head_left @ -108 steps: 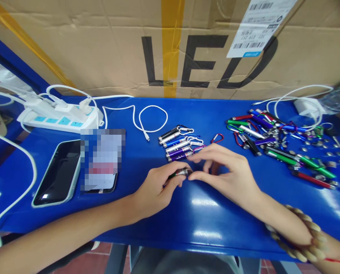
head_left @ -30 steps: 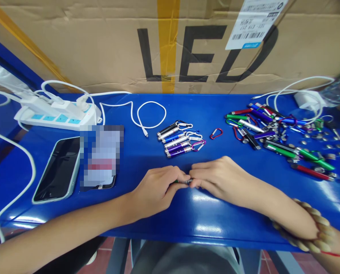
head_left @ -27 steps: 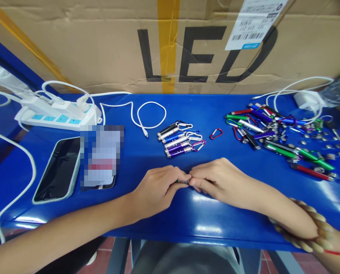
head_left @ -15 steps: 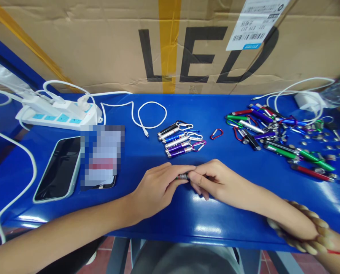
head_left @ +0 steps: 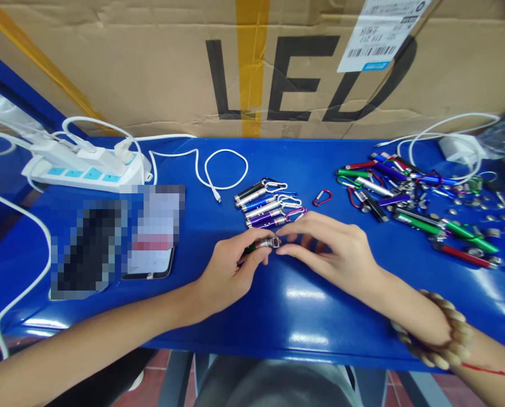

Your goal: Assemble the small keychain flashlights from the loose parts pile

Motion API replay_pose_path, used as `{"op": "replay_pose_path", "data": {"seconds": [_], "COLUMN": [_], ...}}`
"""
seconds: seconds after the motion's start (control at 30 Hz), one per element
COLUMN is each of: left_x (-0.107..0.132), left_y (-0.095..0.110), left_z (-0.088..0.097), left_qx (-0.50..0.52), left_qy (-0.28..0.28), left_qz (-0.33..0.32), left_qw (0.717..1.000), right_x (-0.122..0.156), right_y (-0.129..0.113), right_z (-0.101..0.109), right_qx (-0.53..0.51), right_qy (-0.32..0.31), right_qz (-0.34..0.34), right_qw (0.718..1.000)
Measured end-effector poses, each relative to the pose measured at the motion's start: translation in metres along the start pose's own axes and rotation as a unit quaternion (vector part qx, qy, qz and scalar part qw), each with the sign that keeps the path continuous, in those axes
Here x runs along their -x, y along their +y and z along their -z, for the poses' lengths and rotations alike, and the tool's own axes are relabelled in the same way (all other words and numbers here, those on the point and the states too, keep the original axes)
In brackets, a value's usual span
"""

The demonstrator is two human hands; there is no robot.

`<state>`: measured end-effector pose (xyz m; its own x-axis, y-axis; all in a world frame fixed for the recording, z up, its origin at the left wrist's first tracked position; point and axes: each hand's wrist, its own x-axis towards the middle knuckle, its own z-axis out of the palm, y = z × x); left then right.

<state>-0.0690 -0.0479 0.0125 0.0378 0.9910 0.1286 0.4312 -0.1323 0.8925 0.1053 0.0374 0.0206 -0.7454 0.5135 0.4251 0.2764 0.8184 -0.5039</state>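
My left hand (head_left: 231,260) is closed on a small green mini flashlight (head_left: 261,243), with its silver end pointing right. My right hand (head_left: 335,246) is beside that end, its thumb and index fingertip parted above and below it; whether they touch the metal I cannot tell. Just beyond my hands lies a row of mini flashlights (head_left: 263,208) in black, silver, blue and purple, with carabiner clips attached. A loose red carabiner (head_left: 322,197) is on the table to the right of the row.
On the right of the blue table (head_left: 218,333) lie a pile of coloured flashlights (head_left: 422,223) and scattered button cells (head_left: 492,218). Two phones, a power strip (head_left: 87,175) and a white cable (head_left: 226,151) occupy the left. A large cardboard box (head_left: 159,73) stands behind.
My right fingers have opened away from the flashlight's end. My left hand has moved slightly left and up with the flashlight, baring its silver tip.
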Motion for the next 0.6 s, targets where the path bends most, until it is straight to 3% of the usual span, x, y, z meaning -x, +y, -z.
{"op": "replay_pose_path", "data": {"seconds": [0.1, 0.2, 0.6], "left_x": [-0.001, -0.003, -0.004], "left_y": [-0.002, -0.001, 0.000], "left_z": [0.003, 0.005, 0.006], "left_qx": [0.022, 0.035, 0.052], "left_qy": [-0.043, -0.090, -0.135], "left_qz": [0.004, 0.000, 0.017], "left_qw": [0.999, 0.995, 0.989], "right_x": [0.002, 0.004, 0.000], "right_y": [0.001, 0.005, -0.004], "right_z": [0.004, 0.008, 0.014], "right_qx": [0.052, 0.064, 0.098], "right_qy": [-0.001, -0.011, 0.013], "right_qz": [0.101, 0.146, 0.121], "right_qw": [0.994, 0.987, 0.988]}}
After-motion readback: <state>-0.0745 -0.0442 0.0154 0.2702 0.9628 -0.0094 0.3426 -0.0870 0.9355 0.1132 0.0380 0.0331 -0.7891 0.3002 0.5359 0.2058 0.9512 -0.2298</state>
